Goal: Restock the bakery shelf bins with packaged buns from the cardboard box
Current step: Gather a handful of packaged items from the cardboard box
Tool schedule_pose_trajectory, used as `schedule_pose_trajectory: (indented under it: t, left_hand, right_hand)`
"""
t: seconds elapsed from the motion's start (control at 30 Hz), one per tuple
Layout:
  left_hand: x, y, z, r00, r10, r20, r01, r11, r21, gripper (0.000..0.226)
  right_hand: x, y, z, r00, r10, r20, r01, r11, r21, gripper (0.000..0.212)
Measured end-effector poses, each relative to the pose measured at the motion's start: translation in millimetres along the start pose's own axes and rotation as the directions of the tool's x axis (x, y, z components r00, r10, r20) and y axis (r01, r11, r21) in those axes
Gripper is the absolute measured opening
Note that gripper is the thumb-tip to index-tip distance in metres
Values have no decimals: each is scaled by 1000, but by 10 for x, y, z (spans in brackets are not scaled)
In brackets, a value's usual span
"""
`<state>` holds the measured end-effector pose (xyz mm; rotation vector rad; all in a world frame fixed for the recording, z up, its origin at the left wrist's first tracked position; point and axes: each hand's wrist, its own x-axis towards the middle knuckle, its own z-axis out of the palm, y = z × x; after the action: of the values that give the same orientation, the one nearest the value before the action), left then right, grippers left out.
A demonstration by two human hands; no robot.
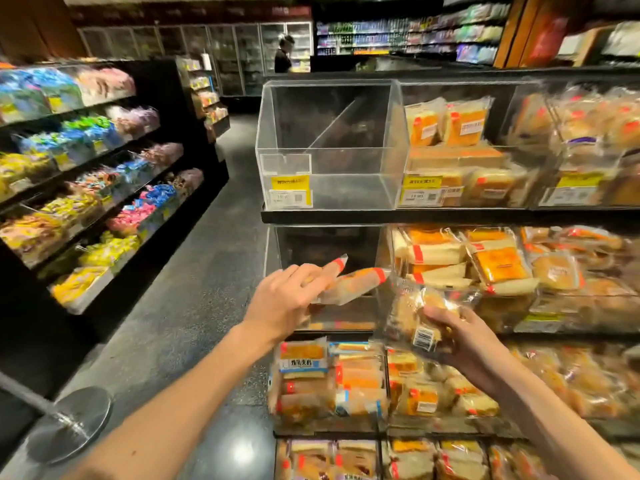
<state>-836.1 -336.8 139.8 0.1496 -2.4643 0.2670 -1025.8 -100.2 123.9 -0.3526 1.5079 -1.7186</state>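
Note:
My left hand (291, 299) holds two clear-wrapped buns (349, 284) with red-striped ends, in front of the dark second-row bin (325, 247) at the shelf's left end. My right hand (460, 332) grips another packaged bun (415, 317), barcode facing me, just right of the left hand. Above stands a clear top-row bin (329, 147) with a divider and nothing visible inside. Neighbouring bins (485, 271) are packed with wrapped cakes and buns. No cardboard box shows in the head view.
A candy shelf (86, 174) lines the aisle on the left. A metal stanchion base (69, 424) sits on the floor at lower left. Another person (284, 53) stands far back by the coolers. Lower bins (332, 382) hold packaged bread.

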Motion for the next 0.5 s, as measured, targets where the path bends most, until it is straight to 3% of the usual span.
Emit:
schedule_pose_trajectory:
  t: [0.1,0.2,0.37,0.5]
  left_hand:
    - [352,-448,430,978,81,192,-93,994,54,78]
    - [639,-758,960,929,187,321,-222,972,77,66]
    - [952,-969,1763,801,422,425,-482,875,39,45]
    - [1100,-907,2199,743,497,449,-558,830,5,21]
  right_hand:
    - [215,-115,19,997,-21,-80,22,1000,11,48]
    - [457,-186,77,990,-4,-142,9,999,31,52]
    - [759,-245,288,982,26,-188,-18,999,47,67]
    - [947,-287,359,974,58,-219,-42,996,77,92]
